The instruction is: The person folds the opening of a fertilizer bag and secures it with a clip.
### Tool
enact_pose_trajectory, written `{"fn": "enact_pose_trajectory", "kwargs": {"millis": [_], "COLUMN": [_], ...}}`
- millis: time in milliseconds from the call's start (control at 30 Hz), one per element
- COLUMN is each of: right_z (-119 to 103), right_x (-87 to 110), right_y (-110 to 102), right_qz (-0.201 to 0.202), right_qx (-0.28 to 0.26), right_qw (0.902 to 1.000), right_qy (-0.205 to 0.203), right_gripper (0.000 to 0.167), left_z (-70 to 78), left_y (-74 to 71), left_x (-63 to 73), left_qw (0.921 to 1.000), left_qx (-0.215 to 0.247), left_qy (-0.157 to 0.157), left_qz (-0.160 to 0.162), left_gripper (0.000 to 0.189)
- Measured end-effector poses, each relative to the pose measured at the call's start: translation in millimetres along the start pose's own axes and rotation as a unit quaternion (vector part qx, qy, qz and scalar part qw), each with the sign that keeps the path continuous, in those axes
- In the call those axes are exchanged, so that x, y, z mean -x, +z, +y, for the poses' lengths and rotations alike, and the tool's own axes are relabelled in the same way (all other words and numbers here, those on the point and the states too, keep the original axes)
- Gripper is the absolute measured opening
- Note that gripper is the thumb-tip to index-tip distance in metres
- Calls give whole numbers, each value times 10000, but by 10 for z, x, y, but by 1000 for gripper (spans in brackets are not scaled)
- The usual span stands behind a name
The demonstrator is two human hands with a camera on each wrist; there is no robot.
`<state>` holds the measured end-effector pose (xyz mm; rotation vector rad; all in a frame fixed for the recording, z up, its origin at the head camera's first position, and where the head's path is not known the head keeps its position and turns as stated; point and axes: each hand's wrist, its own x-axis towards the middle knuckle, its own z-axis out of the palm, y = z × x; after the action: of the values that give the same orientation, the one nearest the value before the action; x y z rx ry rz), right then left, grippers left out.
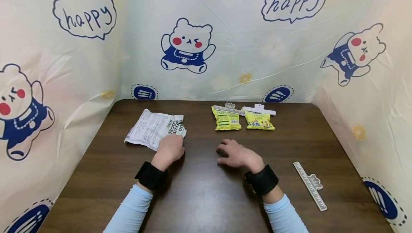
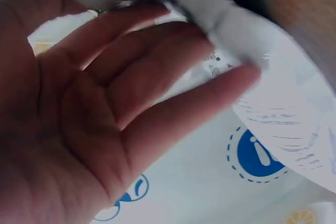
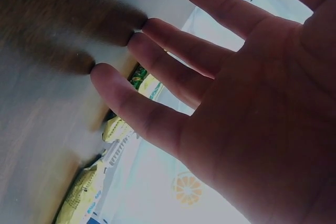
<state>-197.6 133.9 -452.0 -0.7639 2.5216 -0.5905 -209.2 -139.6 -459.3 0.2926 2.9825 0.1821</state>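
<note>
A white printed plastic bag (image 1: 148, 127) lies on the left side of the table, dark lettering at its right end. My left hand (image 1: 170, 148) grips the bag's near right corner. In the left wrist view the fingers (image 2: 157, 72) curl against the edge of the white bag (image 2: 283, 98), with the thumb at the upper left. To the right, my right hand (image 1: 238, 154) holds nothing. Its fingers (image 3: 157, 114) are spread and loosely bent, fingertips resting on the tabletop.
Two yellow snack bags stand at the back: the left one (image 1: 227, 121) under a grey sealing clip (image 1: 229, 109), the right one (image 1: 259, 121) under a white clip (image 1: 259, 110). A loose grey clip (image 1: 309, 186) lies front right on the brown table (image 1: 206, 197). Printed curtains surround it.
</note>
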Motion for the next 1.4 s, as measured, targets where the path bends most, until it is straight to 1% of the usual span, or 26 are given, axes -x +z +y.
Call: {"fn": "enact_pose_trajectory", "kwargs": {"millis": [100, 167, 267, 300, 400, 500, 533, 633, 733, 900, 1000, 1100, 1267, 1400], "right_z": [2, 6, 13, 68, 65, 53, -7, -11, -17, -31, -27, -23, -33, -40], "right_x": [-3, -3, 1, -18, -18, -29, -12, -25, -28, -17, -15, -18, -16, -10], "right_y": [-3, -10, -19, 5, 2, 7, -19, -9, -6, -9, 0, 8, 16, 24], "right_qz": [-26, -36, -46, -6, -13, 3, -25, 15, 27, 40, 70, 84, 114, 124], "right_qx": [-23, -59, -100, -66, -77, -63, -102, -21, 56, 82, 84, 87, 66, 56], "right_qw": [10000, 10000, 9999, 9999, 9998, 9999, 9999, 10000, 10000, 9999, 9999, 9999, 9999, 9999], "right_qy": [5, 0, -32, -132, -178, -150, -59, -42, -66, -93, -101, -72, -32, -74], "right_gripper": [39, 39, 40, 41, 40, 40, 39, 38, 37, 38, 38, 38, 42, 54], "left_z": [18, 39, 84, 103, 165, 232, 254, 316, 373, 453, 497, 544, 623, 675], "left_y": [-9, -17, -42, -53, -83, -100, -99, -84, -51, -22, -38, -53, -54, -75], "left_x": [14, 26, 48, 57, 86, 115, 126, 163, 214, 317, 374, 423, 478, 514], "left_qw": [9995, 9992, 9994, 9996, 9998, 9996, 9994, 9984, 9957, 9857, 9801, 9758, 9734, 9714], "left_qx": [119, 145, 112, 90, 9, -52, -70, -115, -243, -607, -707, -761, -819, -784], "left_qy": [-2, -13, 24, 41, 145, 276, 329, 530, 849, 1485, 1753, 1948, 2107, 2238], "left_qz": [282, 359, 320, 278, 121, 63, 80, 160, 263, 517, 599, 643, 388, 118], "left_gripper": [6, 5, 5, 6, 8, 10, 10, 13, 18, 22, 24, 26, 24, 25]}}
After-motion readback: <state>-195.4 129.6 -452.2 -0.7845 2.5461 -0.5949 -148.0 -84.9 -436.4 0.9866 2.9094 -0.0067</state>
